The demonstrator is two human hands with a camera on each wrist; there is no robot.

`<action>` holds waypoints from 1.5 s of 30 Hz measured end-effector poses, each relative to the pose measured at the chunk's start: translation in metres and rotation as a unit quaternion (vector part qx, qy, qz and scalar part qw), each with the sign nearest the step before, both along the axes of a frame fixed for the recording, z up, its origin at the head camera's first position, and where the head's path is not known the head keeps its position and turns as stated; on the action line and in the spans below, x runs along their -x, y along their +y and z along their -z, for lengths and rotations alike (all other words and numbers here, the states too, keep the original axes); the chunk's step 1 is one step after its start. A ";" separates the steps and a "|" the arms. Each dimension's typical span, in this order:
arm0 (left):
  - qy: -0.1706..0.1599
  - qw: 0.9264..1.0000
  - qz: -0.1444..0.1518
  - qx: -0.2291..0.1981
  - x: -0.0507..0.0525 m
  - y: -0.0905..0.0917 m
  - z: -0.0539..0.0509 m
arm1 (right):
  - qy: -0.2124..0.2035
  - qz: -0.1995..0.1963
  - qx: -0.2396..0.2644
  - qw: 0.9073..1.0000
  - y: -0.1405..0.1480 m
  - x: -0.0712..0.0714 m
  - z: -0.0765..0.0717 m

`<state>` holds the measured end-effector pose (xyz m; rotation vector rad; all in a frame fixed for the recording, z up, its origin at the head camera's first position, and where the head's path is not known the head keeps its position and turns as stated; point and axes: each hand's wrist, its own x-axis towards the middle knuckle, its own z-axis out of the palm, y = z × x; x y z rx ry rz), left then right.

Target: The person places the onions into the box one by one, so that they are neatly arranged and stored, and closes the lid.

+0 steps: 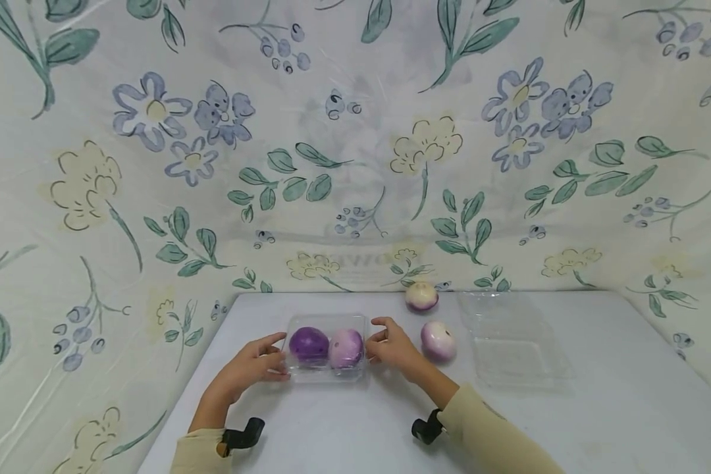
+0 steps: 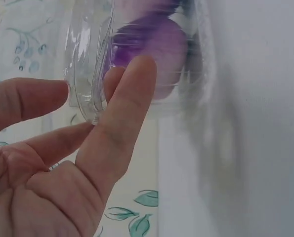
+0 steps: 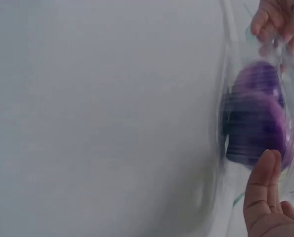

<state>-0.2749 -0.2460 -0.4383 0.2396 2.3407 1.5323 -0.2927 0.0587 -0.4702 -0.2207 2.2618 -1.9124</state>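
A clear plastic box (image 1: 327,376) holds a dark purple onion (image 1: 309,344) and a paler purple one (image 1: 346,349) side by side. At its left side is the left hand (image 1: 249,368), fingers spread and fingertips at the wall. The right hand (image 1: 394,347) is at the opposite side, its fingers bent lightly beside the wall. In the left wrist view, fairly straight fingers of the left hand (image 2: 87,148) lie against the box (image 2: 95,59). Extended fingers of the right hand (image 3: 270,197) meet the box (image 3: 223,113) in the right wrist view, where it looks blurred.
Right of the right hand lies a white and purple onion (image 1: 438,342); another, paler one (image 1: 422,297) sits behind it near the back edge. An opened clear box (image 1: 515,368) lies farther right on the white table (image 1: 616,408). A flowered curtain (image 1: 355,131) hangs behind.
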 end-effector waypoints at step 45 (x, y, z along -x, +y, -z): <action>0.267 0.949 -0.041 0.165 -0.004 0.006 0.015 | 0.245 0.011 -0.241 0.939 0.012 -0.040 -0.003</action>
